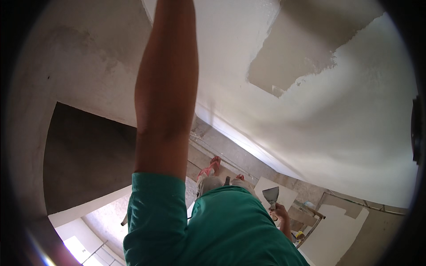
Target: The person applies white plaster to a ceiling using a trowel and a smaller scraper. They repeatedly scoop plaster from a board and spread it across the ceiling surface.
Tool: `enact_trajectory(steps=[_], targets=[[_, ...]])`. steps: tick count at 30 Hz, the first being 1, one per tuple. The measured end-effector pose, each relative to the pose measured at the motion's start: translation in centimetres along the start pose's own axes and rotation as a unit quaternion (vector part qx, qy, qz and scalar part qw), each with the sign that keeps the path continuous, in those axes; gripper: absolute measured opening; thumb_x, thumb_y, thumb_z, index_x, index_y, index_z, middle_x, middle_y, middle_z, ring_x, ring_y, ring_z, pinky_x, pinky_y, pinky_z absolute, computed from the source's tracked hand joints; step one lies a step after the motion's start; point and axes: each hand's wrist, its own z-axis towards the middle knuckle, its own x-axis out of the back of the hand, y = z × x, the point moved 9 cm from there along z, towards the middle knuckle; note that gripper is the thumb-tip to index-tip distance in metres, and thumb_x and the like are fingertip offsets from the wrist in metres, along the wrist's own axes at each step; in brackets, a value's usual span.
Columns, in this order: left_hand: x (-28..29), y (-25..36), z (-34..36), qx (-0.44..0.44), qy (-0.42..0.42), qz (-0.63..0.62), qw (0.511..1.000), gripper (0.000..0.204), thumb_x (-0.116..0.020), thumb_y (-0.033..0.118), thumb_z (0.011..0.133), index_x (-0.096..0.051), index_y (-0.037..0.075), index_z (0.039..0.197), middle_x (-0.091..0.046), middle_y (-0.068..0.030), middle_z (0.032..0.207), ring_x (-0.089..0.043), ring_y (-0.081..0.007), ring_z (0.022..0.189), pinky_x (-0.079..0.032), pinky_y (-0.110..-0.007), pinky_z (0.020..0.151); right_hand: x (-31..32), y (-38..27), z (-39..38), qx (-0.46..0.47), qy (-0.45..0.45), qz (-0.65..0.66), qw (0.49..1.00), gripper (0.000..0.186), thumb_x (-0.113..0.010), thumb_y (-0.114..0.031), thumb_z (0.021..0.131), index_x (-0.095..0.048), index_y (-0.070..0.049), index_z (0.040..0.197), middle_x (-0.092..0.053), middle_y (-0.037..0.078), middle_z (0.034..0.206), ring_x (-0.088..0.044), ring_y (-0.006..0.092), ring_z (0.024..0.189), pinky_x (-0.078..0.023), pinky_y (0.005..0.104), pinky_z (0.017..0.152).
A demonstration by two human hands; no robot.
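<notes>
My left arm [166, 88], in a short green sleeve, stretches up past the top edge, so my left hand is out of view. Down at my right side, my right hand [280, 212] is closed round the handle of a putty knife [270, 194]. Its wide grey blade points up and away from my fingers. A wall [355, 119] coated in smooth white rises on the right. High on that wall shows a grey-beige patch [297, 48] with ragged edges, where the white coat stops.
My feet [215, 163], in pinkish sandals, stand far below beside the wall's foot. A metal frame [317, 213] and boards lie to the lower right, near a white-smeared surface [333, 230]. At left is a dark rectangular area [88, 155] in a grey wall [102, 48].
</notes>
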Motion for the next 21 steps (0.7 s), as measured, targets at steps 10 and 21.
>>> enact_trajectory(steps=[10, 21], targets=[[16.2, -35.9, -18.5, 0.291, 0.135, 0.029, 0.947, 0.034, -0.064, 0.022, 0.079, -0.061, -0.004, 0.1, -0.062, -0.0118, 0.091, -0.062, -0.0201, 0.077, -0.055, -0.034, 0.061, -0.1, -0.7, -1.9, -0.013, -0.003, -0.01, 1.0, 0.02, -0.061, 0.005, 0.079, -0.062, -0.001, 0.098, -0.062, 0.005, 0.079, -0.057, 0.0143, 0.063, -0.048, 0.031, 0.057], [11.1, -47.7, -22.8, 0.388, 0.117, -0.014, 0.914, 0.024, -0.063, 0.026, 0.078, -0.057, 0.006, 0.088, -0.058, -0.0045, 0.074, -0.056, -0.0132, 0.06, -0.045, -0.027, 0.045, -1.1, 0.6, -3.9, -0.083, 0.026, 0.034, 0.996, 0.019, -0.063, 0.005, 0.079, -0.062, -0.001, 0.098, -0.061, 0.004, 0.076, -0.058, 0.0142, 0.063, -0.048, 0.0308, 0.058]])
